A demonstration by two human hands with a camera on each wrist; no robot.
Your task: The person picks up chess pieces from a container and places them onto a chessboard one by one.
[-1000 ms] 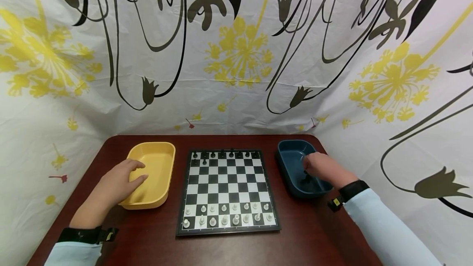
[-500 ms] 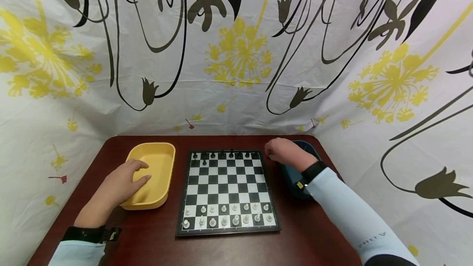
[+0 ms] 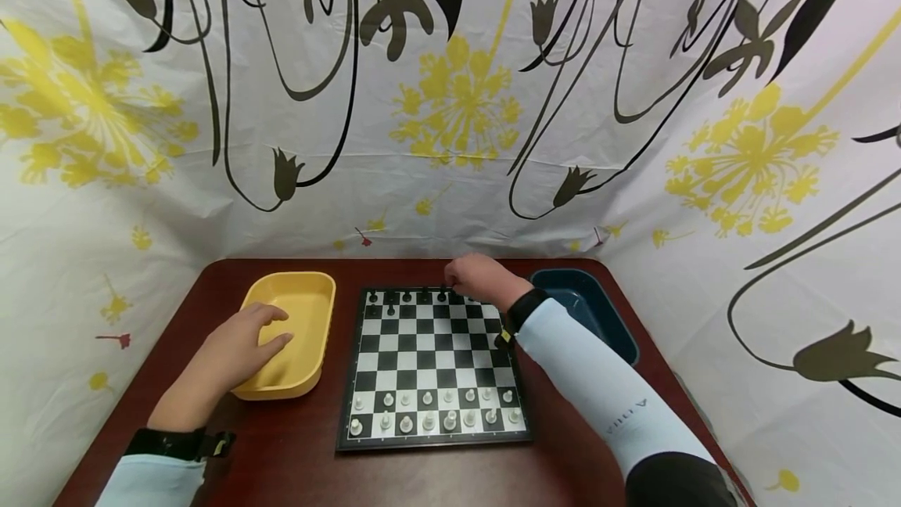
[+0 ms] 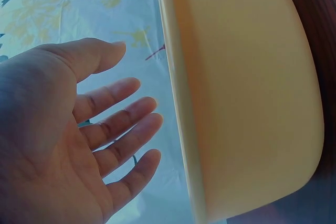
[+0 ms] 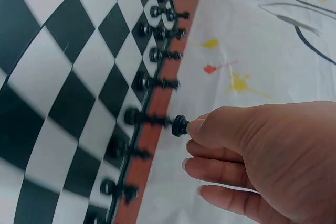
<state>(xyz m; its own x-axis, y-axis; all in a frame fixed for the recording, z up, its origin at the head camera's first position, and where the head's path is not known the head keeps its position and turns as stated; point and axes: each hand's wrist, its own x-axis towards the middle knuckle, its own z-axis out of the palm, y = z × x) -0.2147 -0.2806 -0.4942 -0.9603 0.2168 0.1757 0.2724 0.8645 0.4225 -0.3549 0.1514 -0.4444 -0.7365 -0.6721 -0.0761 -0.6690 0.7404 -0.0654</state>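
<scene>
The chessboard (image 3: 436, 335) lies on the dark red table with white pieces (image 3: 450, 419) in two rows along its near side. Black pieces (image 5: 157, 81) line its far edge, with a few in front at the left. In the right wrist view my right hand (image 5: 262, 156) pinches a black chess piece (image 5: 180, 125) between thumb and fingertips, base showing, the rest hidden by the fingers. This hand is over the board's far edge in the head view. My left hand (image 3: 235, 354), fingers spread and relaxed, hovers by the left rim of the yellow tray (image 3: 317, 335), holding nothing.
A dark blue tray (image 3: 619, 335) stands right of the board, partly hidden behind the right forearm. Patterned cloth (image 3: 450, 202) hangs behind the table and along both sides. Black bands with small cameras circle both wrists.
My right hand has lifted out of the blue tray and moved left to the board's far edge, now pinching a black chess piece. The left hand has hardly moved.
</scene>
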